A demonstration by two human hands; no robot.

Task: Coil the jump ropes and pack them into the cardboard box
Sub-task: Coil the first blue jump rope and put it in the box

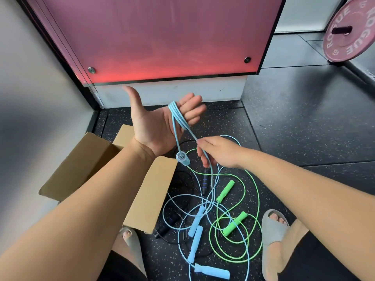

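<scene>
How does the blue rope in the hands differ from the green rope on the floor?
The blue rope is wound in loops round fingers of the left hand; the green rope sprawls loose on the floor. The right hand pinches the blue rope; no hand touches the green rope. Both are thin, bright cords.

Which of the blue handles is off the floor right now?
The blue handle dangling under the left hand, hung from cord looped over its fingers. The other three lie on the floor.
</scene>
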